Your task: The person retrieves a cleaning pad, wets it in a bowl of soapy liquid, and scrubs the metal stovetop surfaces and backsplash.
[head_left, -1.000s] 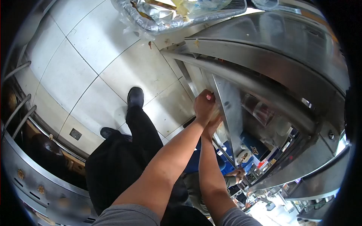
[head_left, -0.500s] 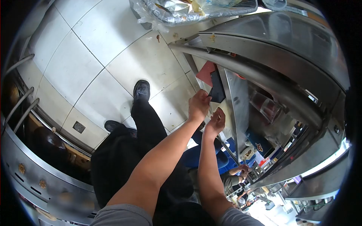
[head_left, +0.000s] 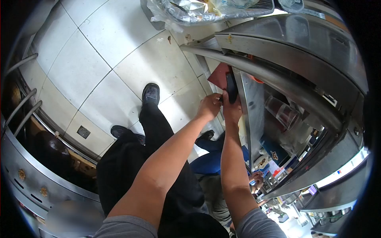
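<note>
A black flat object (head_left: 231, 85), whose kind I cannot make out, stands at the edge of the steel shelf below the counter. My right hand (head_left: 233, 109) is closed on its near end, thumb on top. Beside it, my left hand (head_left: 209, 107) is closed with fingertips pinched at the object's lower corner; the exact contact is partly hidden. Behind the black object a dark red flat piece (head_left: 218, 77) sticks out to the left.
A steel rail (head_left: 262, 73) runs along the counter on the right. Clear plastic containers (head_left: 283, 113) sit on the shelf. A plastic-lined bin (head_left: 152, 20) stands at the top. Another person's hand (head_left: 257, 179) shows lower right. A stove (head_left: 59, 178) lies left.
My right hand has moved up and forward from just below the black object and taken hold of it. My left hand has barely moved. The black object now looks more upright.
</note>
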Demonstrator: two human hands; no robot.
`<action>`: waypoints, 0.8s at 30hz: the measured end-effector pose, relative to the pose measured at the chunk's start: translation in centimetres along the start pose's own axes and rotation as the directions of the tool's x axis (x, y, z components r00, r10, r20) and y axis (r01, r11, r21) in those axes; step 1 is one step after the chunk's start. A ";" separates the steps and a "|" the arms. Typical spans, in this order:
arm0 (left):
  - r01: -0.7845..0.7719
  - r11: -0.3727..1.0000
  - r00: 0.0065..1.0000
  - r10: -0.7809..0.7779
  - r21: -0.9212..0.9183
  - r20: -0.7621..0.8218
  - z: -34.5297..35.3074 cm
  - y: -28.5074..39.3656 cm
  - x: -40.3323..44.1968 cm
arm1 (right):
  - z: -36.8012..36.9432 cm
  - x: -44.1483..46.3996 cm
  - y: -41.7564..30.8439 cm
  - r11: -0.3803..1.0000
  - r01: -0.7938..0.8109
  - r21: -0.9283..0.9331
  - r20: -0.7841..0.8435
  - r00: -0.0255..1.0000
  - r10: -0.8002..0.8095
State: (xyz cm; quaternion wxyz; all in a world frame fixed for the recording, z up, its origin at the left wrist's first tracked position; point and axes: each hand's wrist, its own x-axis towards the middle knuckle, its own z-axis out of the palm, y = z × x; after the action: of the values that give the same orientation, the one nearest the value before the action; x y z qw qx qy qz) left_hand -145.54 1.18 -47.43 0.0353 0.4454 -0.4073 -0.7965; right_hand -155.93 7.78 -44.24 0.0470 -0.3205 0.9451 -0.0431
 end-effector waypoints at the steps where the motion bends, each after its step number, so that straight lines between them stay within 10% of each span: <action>1: 0.076 0.991 0.994 -0.066 -0.114 0.086 0.2 -0.3 0.2 | 0.1 0.0 -0.2 0.996 0.027 -0.081 0.004 1.000 -0.027; 14: -0.097 0.995 0.995 0.097 -0.037 0.000 -0.1 1.3 1.0 | 0.2 -2.2 -0.1 0.994 0.008 0.110 -0.079 0.997 0.001; 19: -0.271 0.940 0.962 0.255 0.210 0.099 -0.9 4.5 2.6 | -2.7 -5.2 -1.8 0.964 0.253 0.080 -0.309 0.926 -0.217; 23: -0.211 0.959 0.917 0.261 -0.190 0.301 -0.8 4.7 4.6 | -6.1 -9.9 -2.4 0.941 -0.274 0.197 -0.022 0.959 0.283; 24: 0.007 0.953 0.964 0.074 -0.303 0.257 -1.8 5.3 3.3 | -7.0 -10.5 -2.9 0.940 -0.273 0.202 -0.024 0.959 0.283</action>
State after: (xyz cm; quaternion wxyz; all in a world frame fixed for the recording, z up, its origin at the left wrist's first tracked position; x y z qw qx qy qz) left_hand -147.84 -4.88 -46.56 0.0616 0.3171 -0.2897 -0.9010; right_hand -146.66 12.24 -36.29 0.0593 -0.1762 0.9729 -0.1377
